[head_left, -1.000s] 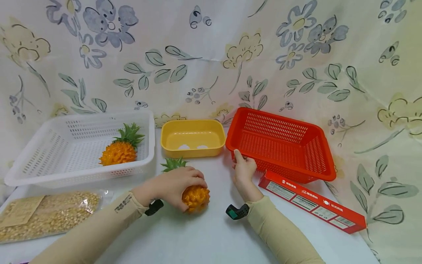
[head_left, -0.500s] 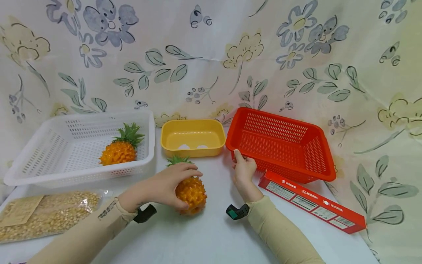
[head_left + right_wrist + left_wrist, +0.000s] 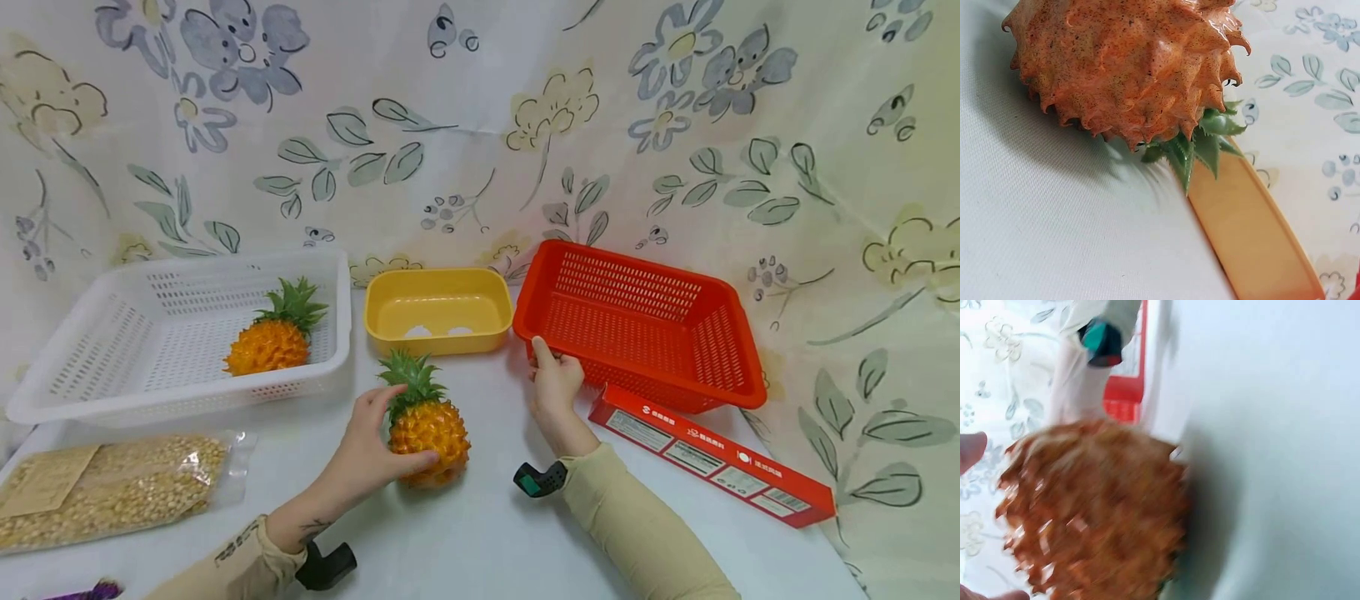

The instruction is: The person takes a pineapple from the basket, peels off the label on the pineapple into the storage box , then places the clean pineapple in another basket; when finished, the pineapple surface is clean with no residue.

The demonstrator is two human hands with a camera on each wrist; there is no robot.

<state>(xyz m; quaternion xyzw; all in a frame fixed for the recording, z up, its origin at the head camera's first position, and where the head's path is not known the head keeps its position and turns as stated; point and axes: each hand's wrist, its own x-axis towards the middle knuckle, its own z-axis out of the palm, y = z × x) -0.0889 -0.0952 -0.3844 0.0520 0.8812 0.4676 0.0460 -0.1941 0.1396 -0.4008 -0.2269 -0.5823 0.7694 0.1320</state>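
A small orange pineapple (image 3: pixel 430 437) with a green crown lies on the white table, in front of the yellow tray (image 3: pixel 438 343). My left hand (image 3: pixel 372 450) is at its left side, thumb and fingers spread apart. In the head view the thumb overlaps the fruit; the left wrist view has fingertips (image 3: pixel 971 450) at the left edge, away from the spiky skin. With the thumb at the rim and the other fingers curled, my right hand (image 3: pixel 557 379) grips the near left corner of the red basket (image 3: pixel 637 383). The right wrist view is filled mostly by the pineapple (image 3: pixel 1129 69).
A white basket (image 3: pixel 97 404) at the back left holds another pineapple (image 3: pixel 268 348). Below it lies a clear bag of pale kernels (image 3: pixel 150 483). A long red box (image 3: pixel 712 458) rests before the red basket. Something purple (image 3: pixel 101 591) shows at the lower left edge.
My left hand has come off the top of the pineapple and drawn back left, its fingers opening. The pineapple has shifted slightly left and its crown now shows fully. My right hand stays put.
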